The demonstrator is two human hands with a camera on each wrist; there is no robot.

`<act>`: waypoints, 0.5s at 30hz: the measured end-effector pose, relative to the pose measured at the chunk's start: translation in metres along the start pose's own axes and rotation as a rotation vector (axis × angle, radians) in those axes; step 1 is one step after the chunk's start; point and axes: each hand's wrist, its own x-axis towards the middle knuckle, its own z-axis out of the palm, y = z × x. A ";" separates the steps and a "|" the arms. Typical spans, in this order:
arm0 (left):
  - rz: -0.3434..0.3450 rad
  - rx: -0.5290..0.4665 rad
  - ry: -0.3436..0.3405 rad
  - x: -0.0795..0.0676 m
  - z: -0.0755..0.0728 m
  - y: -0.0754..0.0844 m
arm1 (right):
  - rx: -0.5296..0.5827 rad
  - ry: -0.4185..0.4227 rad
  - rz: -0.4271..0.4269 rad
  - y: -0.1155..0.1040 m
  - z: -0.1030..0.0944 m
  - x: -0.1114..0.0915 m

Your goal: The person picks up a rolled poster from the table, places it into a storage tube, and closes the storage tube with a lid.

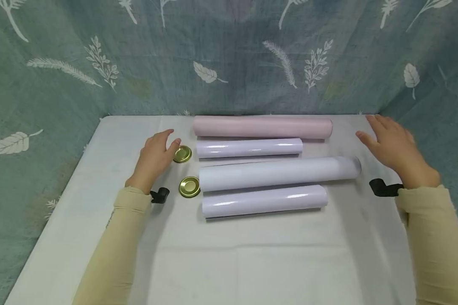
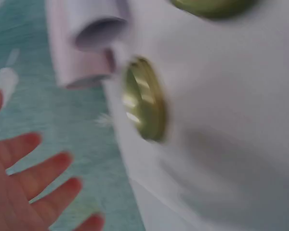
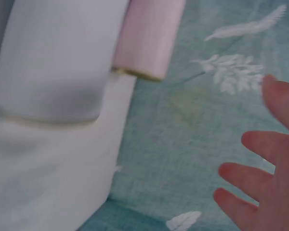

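Four rolls lie across the white table: a pink roll (image 1: pixel 263 127) at the back, a short glossy white roll (image 1: pixel 249 148), a longer white roll (image 1: pixel 278 173), and another glossy white roll (image 1: pixel 265 201) in front. Left of them lie two gold jar lids, the back lid (image 1: pixel 182 154) and the front lid (image 1: pixel 189 187). My left hand (image 1: pixel 152 159) hovers by the back lid, its fingers spread apart in the left wrist view and holding nothing. To the right of the rolls, my right hand (image 1: pixel 395 144) is raised with spread fingers, apart from the pink roll and the longer white roll.
A white cloth covers the table (image 1: pixel 233 262). Green-blue leaf-printed fabric (image 1: pixel 229 55) hangs behind the table and along both sides. Black wrist mounts (image 1: pixel 383 187) show below the hands.
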 end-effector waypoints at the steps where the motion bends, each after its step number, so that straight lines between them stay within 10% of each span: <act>1: 0.005 -0.042 0.005 -0.002 -0.001 0.003 | 0.029 0.004 -0.009 -0.003 0.000 -0.001; 7: 0.072 -0.303 -0.043 -0.020 -0.006 0.028 | 0.223 0.011 -0.058 -0.031 0.009 -0.011; 15: 0.301 -0.507 -0.388 -0.046 0.002 0.070 | 0.424 -0.003 -0.125 -0.064 0.031 -0.014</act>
